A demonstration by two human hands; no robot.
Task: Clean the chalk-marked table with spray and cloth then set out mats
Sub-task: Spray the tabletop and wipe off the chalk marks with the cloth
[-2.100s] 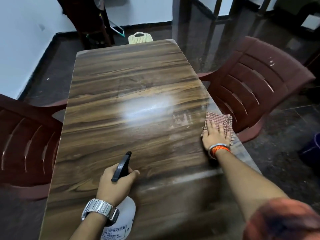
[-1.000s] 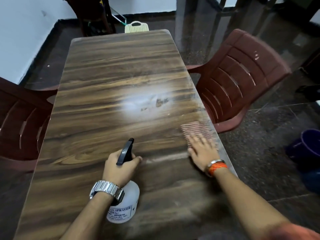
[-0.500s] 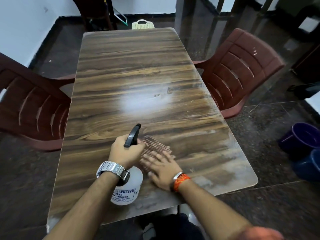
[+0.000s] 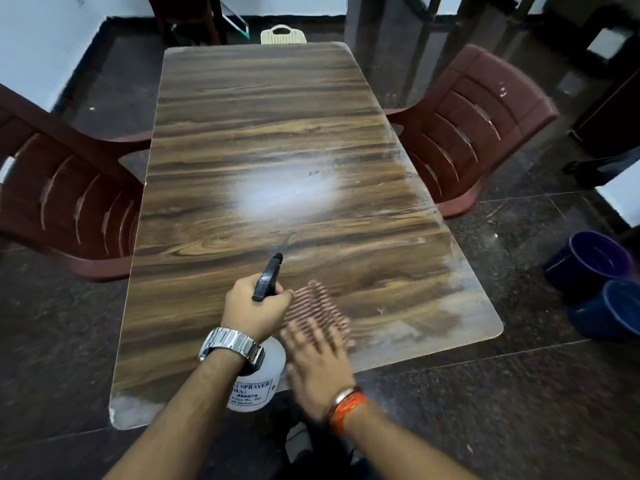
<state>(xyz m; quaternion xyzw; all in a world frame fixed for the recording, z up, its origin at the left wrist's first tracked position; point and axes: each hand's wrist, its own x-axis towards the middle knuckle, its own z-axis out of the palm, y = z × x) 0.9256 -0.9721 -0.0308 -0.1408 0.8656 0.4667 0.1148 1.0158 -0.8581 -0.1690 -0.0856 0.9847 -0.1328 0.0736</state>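
Observation:
A long wood-grain table [image 4: 263, 140] carries pale chalk smears along its right edge and near corners. My left hand [image 4: 254, 308] grips the black trigger head of a white spray bottle [image 4: 256, 386] standing near the front edge. Just right of it my right hand [image 4: 317, 368], blurred by motion, presses flat with straight fingers on a red-checked cloth [image 4: 317, 306] lying on the tabletop. No mats are in view.
Maroon plastic chairs stand at the table's left [image 4: 65, 195] and right [image 4: 474, 126]. Two blue buckets [image 4: 595, 278] sit on the dark floor at the right. A cream plastic chair back [image 4: 282, 34] shows beyond the far end.
My right hand has dragged the cloth from the table's right edge leftwards and towards me, ending beside the bottle. The left hand keeps its hold on the sprayer. The view has pulled back.

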